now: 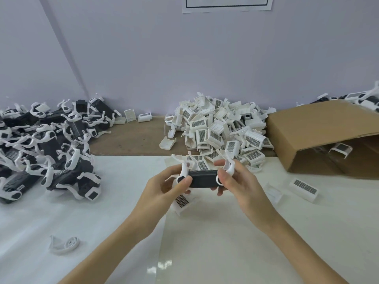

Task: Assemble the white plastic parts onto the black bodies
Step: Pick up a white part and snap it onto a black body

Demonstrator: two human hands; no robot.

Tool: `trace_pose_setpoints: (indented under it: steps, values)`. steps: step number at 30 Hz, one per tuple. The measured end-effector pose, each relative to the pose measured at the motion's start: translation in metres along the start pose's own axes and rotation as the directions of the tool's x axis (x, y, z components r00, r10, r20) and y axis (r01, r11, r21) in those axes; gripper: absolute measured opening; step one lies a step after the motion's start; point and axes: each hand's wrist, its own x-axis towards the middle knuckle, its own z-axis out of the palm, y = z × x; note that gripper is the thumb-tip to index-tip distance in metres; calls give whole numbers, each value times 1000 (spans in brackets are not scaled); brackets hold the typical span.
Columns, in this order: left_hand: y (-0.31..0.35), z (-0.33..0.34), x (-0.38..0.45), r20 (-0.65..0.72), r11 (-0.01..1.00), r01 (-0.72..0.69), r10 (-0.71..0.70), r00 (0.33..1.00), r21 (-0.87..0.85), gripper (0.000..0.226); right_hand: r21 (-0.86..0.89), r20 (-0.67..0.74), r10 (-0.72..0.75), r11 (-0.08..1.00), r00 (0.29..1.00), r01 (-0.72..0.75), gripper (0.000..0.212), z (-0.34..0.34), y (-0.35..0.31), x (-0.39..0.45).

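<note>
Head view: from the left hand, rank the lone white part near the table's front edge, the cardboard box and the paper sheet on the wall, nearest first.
From the left hand:
1. Lone white part, front left on the table.
2. Cardboard box, lying open at the right.
3. Paper sheet, high on the back wall.

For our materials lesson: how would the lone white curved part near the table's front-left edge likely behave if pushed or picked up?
The white curved part looks thin and hollowed, so it is probably light. Its rounded underside suggests that it might rock or slide on the glossy white table rather than roll. Its slim prongs may flex a little.
</note>
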Motion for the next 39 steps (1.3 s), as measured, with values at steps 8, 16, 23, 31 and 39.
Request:
trace_pose_setpoints:
  steps: [8,16,23,31,39]
  values:
    - [1,-15,3,174,996,-23,38,984,-83,59,331,340,208,886,917,-324,67,-11,-3,2]
    - [-7,-13,3,318,629,-566,471,823,533,76,366,314,534,695,785,-619,47,-11,-8,4]
    - [-3,-18,3,230,967,-58,-1,973,247,79,362,137,195,903,971,-233,48,-8,-10,5]
    - [6,-17,8,211,948,117,-54,976,-296,51,-12,201,33,999,979,-31,56,-20,-11,2]
    - [-6,-17,0,106,898,-280,260,960,338,70,-426,232,4,900,973,98,74,-18,8,1]
